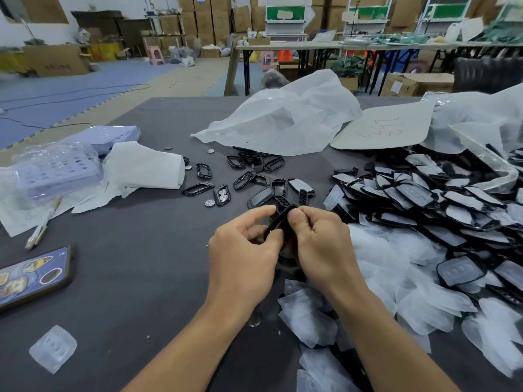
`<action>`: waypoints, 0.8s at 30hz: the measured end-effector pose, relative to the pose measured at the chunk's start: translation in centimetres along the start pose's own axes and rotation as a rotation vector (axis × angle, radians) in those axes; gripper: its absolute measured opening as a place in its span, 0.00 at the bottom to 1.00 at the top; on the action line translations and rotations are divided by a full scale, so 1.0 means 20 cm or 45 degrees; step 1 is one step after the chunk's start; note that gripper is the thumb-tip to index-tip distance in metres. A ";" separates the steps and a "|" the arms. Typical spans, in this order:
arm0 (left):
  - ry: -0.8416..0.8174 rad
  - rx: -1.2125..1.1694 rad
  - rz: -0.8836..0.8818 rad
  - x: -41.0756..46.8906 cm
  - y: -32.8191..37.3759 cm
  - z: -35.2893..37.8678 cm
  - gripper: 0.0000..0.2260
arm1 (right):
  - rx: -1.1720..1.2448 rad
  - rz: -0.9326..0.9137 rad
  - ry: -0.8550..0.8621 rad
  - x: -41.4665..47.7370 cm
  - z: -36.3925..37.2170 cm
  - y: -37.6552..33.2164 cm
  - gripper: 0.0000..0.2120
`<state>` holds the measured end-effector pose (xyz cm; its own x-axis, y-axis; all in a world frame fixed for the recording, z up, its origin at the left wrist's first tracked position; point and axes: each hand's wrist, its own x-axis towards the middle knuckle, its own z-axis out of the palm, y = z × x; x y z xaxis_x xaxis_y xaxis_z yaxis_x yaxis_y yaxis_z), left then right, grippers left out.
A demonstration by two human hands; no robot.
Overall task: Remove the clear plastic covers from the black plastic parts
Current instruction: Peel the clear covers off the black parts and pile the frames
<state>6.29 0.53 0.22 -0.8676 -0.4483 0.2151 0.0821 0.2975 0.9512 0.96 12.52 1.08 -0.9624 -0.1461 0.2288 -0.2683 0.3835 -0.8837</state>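
Left hand [243, 250] and right hand [319, 244] both pinch one black plastic part [283, 219] over the near tabletop [141, 278]; I judge it light, stiff, slick, best held by its rim while peeling its flimsy clear cover, hidden here, from an edge.

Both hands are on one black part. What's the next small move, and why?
Probably peel with the right hand while the left hand steadies the black part. Both pinch it above the table, and the fingers hide whether its cover is off yet. Nearby, stripped covers lie by the right forearm, with bare parts beyond the hands.
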 end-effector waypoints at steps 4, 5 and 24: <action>-0.017 -0.159 -0.130 0.02 -0.01 0.00 0.12 | 0.057 0.011 -0.067 0.00 0.00 0.00 0.20; -0.035 -0.228 -0.173 0.03 -0.01 0.00 0.11 | 0.117 0.025 -0.112 0.00 0.00 0.00 0.18; -0.228 -0.250 -0.302 0.06 -0.01 -0.03 0.12 | 0.451 0.101 -0.132 -0.01 0.00 -0.01 0.15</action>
<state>5.56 -0.54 0.46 -0.9447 -0.3253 -0.0422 -0.0540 0.0272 0.9982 1.29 12.51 1.23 -0.9654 -0.2272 0.1278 -0.1450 0.0610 -0.9875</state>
